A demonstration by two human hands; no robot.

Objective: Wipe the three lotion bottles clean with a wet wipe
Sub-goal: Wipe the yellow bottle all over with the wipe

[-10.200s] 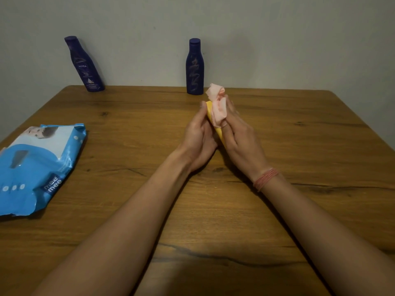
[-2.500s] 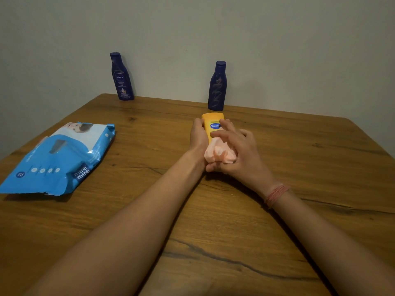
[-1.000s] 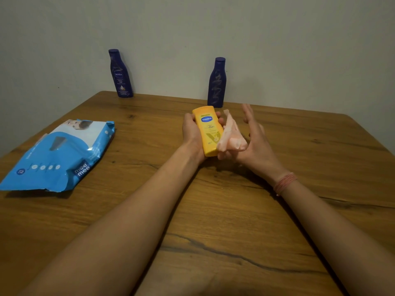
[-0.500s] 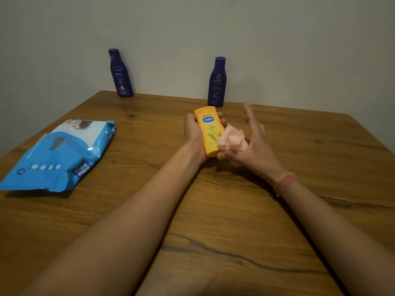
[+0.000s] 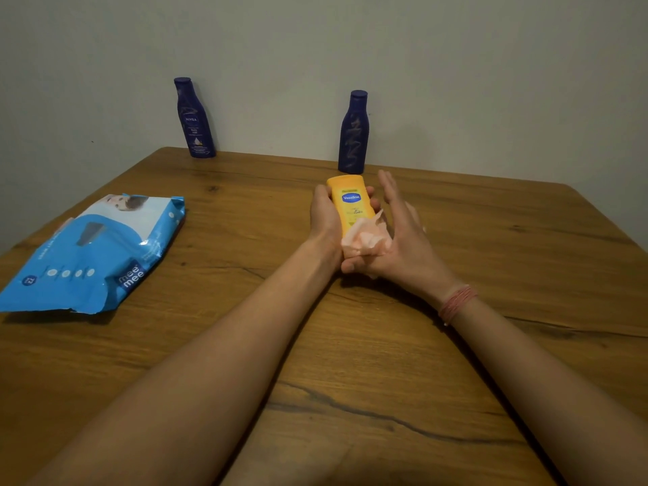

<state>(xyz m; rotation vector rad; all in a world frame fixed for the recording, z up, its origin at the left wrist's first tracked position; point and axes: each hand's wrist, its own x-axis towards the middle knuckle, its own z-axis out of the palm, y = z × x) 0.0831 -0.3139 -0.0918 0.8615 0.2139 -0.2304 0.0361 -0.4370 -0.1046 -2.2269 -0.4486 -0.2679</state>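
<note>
My left hand [image 5: 325, 217] grips a yellow lotion bottle [image 5: 350, 201] from behind, label facing me, over the middle of the wooden table [image 5: 491, 275]. A crumpled pink wet wipe [image 5: 366, 238] lies against the bottle's lower part, pinned under the thumb of my right hand [image 5: 403, 236], whose fingers are stretched out straight. Two dark blue lotion bottles stand upright at the far edge by the wall: one at the far left [image 5: 194, 119], one behind the yellow bottle [image 5: 354, 133].
A blue wet-wipe pack [image 5: 91, 254] lies flat on the left side of the table. A grey wall runs close behind the far edge.
The wipe has slid down the yellow bottle's front toward its lower end over the last second. My left hand keeps its grip on the bottle. The view shifted slightly.
</note>
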